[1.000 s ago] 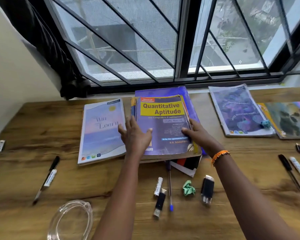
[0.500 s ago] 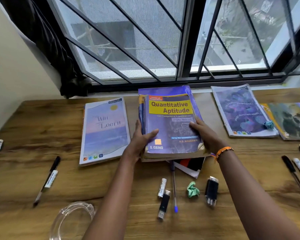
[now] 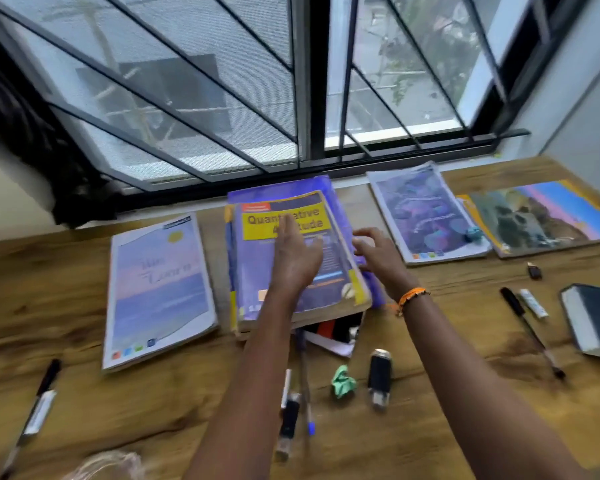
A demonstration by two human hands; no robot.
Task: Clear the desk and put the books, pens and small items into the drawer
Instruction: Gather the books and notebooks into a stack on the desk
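left hand (image 3: 293, 258): laid flat on book stack (image 3: 291, 282), fingers straight | right hand (image 3: 378, 252): held beside stack, fingers loosely spread, nothing held | table (image 3: 153, 410)

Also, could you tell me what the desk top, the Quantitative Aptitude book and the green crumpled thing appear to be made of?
Desk top: wood or wood-look laminate, grain and knots showing.
Quantitative Aptitude book: paper, glossy printed cover, worn corners.
Green crumpled thing: probably paper or a wrapper, sharply creased; too small to say.
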